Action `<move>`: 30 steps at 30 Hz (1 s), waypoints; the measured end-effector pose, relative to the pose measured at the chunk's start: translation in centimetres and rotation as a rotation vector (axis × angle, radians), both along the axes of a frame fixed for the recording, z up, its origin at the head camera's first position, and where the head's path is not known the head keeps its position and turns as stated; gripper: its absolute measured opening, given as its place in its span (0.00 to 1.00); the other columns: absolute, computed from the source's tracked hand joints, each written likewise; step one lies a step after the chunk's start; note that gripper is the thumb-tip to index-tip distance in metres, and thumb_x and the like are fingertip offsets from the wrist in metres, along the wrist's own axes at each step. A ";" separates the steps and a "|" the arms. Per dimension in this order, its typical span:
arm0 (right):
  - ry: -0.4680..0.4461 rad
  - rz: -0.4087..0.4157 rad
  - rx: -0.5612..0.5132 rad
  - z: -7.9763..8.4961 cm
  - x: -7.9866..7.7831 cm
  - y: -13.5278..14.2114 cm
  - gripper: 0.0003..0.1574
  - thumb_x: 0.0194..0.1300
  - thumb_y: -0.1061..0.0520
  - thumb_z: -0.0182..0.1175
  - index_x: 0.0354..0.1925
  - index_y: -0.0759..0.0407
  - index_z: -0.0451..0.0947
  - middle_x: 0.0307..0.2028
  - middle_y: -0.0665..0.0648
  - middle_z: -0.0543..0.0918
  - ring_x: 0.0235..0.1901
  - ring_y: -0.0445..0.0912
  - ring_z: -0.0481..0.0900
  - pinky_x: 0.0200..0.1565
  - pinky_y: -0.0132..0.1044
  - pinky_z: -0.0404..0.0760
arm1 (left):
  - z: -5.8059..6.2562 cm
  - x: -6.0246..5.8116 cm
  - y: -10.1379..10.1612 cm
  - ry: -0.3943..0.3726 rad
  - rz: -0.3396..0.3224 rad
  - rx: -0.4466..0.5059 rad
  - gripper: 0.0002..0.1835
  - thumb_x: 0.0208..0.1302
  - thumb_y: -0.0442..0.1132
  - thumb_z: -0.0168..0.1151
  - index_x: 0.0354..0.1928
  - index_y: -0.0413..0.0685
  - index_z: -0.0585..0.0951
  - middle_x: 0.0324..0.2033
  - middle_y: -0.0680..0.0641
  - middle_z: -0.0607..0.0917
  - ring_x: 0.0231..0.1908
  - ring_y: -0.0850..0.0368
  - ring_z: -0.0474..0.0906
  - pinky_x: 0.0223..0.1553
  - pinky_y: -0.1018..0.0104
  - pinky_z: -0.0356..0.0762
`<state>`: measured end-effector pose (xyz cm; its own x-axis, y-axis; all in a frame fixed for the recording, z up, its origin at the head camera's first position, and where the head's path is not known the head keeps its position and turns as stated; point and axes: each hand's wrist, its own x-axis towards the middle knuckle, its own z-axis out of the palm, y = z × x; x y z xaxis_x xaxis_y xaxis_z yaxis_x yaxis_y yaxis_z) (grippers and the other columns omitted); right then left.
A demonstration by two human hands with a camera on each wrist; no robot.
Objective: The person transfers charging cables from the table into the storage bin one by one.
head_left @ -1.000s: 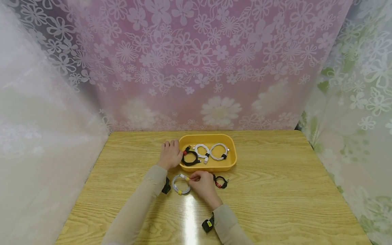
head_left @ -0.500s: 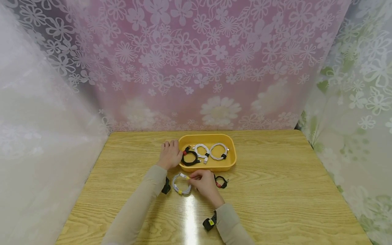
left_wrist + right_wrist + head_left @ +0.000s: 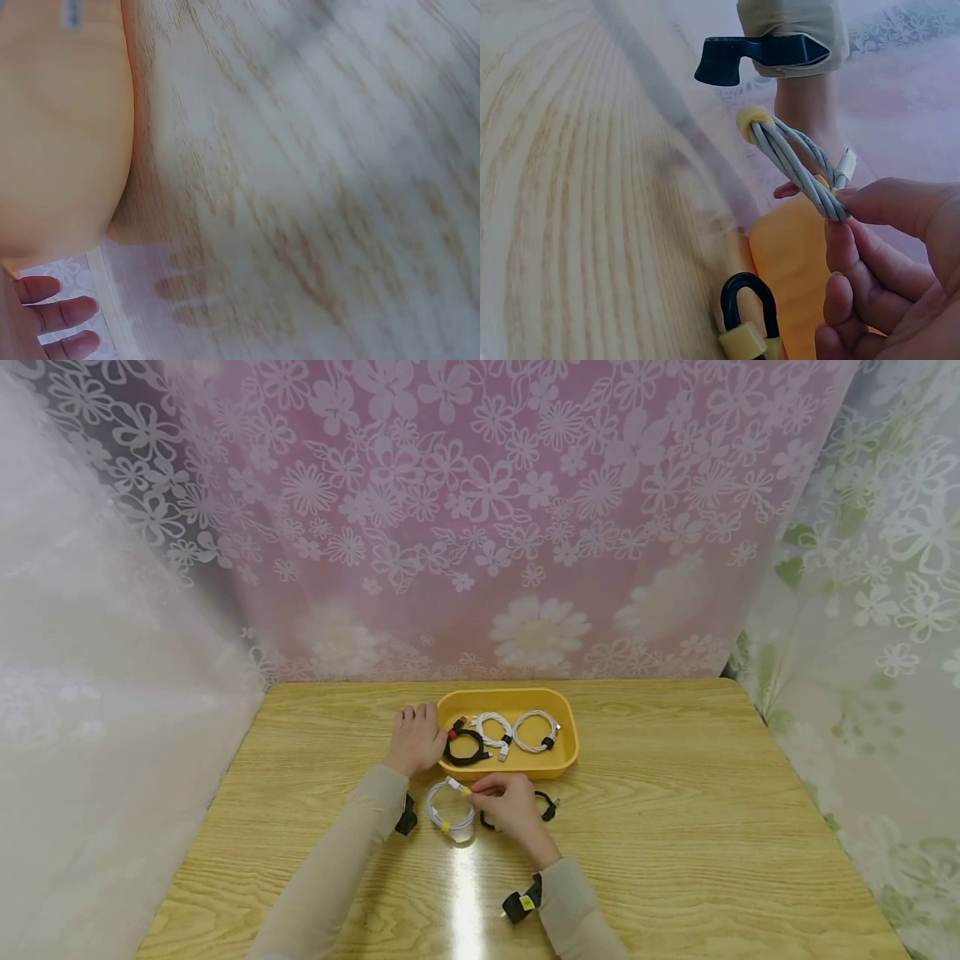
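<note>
My right hand (image 3: 513,810) pinches a coiled white cable (image 3: 432,812) between thumb and forefinger. The right wrist view shows its grey-white strands (image 3: 799,176) wrapped with a yellow tie (image 3: 750,124). Black cable pieces (image 3: 553,810) peek out on both sides of the right hand, which hides the rest. One black loop (image 3: 739,289) with a yellow band lies below the held cable. At the yellow box (image 3: 573,752), my left hand (image 3: 416,743) rests against the left side, its fingers extended in the left wrist view.
Inside the box lie a black cable coil (image 3: 467,763) with a red tie and two white coils, left (image 3: 483,719) and right (image 3: 517,737). A wooden table (image 3: 675,827) carries everything. Floral curtains (image 3: 487,527) hang around its back and sides.
My right hand has shifted slightly right and up, bringing the white cable along, and a piece of black cable now shows beside it. The left hand stays put on the box.
</note>
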<state>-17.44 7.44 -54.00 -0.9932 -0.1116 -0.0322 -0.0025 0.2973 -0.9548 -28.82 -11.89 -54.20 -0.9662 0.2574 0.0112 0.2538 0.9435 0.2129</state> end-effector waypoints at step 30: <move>-0.004 0.033 -0.098 7.0 1.3 2.6 0.08 0.57 0.69 0.68 0.37 0.75 0.84 0.31 0.62 0.86 0.28 0.42 0.81 0.34 0.34 0.80 | 0.0 -0.1 -0.1 0.011 -0.027 -0.001 0.11 0.75 0.43 0.39 0.47 0.43 0.66 0.45 0.41 0.69 0.46 0.43 0.62 0.50 0.50 0.57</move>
